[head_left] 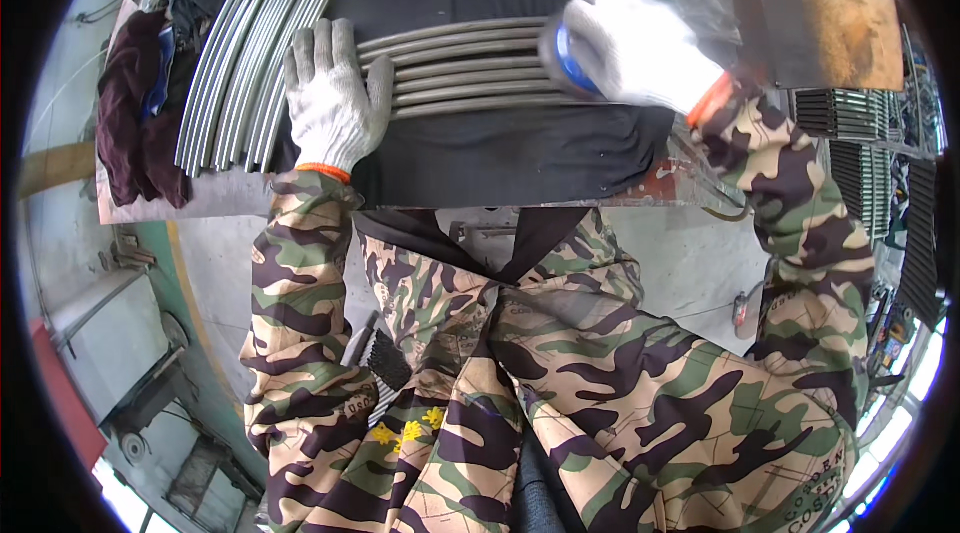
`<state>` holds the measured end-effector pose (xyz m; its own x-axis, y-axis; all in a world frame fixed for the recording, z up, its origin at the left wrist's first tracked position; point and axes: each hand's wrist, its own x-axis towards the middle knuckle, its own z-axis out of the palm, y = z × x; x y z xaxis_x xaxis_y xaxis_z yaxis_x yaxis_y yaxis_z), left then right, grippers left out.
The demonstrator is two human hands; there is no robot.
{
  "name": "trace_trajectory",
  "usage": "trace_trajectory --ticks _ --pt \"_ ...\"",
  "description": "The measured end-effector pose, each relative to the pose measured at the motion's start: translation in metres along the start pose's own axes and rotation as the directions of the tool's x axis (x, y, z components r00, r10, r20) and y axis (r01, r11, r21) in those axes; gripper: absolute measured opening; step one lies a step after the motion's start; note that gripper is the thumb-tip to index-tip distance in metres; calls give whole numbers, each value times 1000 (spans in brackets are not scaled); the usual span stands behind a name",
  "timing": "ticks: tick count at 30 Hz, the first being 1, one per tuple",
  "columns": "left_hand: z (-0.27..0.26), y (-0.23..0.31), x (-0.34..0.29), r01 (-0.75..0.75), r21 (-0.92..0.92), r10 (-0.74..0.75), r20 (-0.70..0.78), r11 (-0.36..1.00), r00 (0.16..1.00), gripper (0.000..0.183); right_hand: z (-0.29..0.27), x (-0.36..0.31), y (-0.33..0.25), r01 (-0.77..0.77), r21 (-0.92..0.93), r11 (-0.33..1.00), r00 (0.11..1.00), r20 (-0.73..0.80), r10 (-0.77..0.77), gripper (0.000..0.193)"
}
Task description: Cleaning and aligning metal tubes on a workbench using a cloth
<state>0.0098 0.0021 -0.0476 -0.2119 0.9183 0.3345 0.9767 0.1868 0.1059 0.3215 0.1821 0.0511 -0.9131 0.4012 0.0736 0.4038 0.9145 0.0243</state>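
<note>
Several grey metal rods [460,73] lie side by side across a black cloth [500,158] on the workbench. My left hand [335,103], in a white knit glove with an orange cuff, lies flat with its fingers spread over the left ends of these rods. My right hand [630,43], gloved the same way, closes on a blue and grey rounded thing [574,61] at the right part of the rods. Motion blur and the glove hide what kind of thing it is. The rods' right ends are hidden behind that hand.
Left of my left hand, several shinier rods [265,33] form a second row. Dark maroon cloth [140,123] hangs at the bench's left edge. A brown stained sheet [820,3] covers the far right. Racks with stacked rods [850,118] stand beyond, and a trolley [120,333] is at lower left.
</note>
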Motion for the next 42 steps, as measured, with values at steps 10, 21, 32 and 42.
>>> trace_trajectory --ticks 10,21,32,42 --pt "-7 1 -14 -88 0 88 -117 996 989 68 8 -1 -5 44 9 999 998 -40 -44 23" --pt "3 2 -13 -89 -119 74 -125 989 989 65 6 58 -36 -7 -27 1000 1000 1 7 29" --pt "-3 14 -15 -48 -148 38 -70 988 997 63 1 73 -52 -93 -43 995 995 27 94 28" --pt "-3 5 -2 -34 -85 28 -66 996 997 60 -7 99 -80 -73 41 996 997 34 72 27"
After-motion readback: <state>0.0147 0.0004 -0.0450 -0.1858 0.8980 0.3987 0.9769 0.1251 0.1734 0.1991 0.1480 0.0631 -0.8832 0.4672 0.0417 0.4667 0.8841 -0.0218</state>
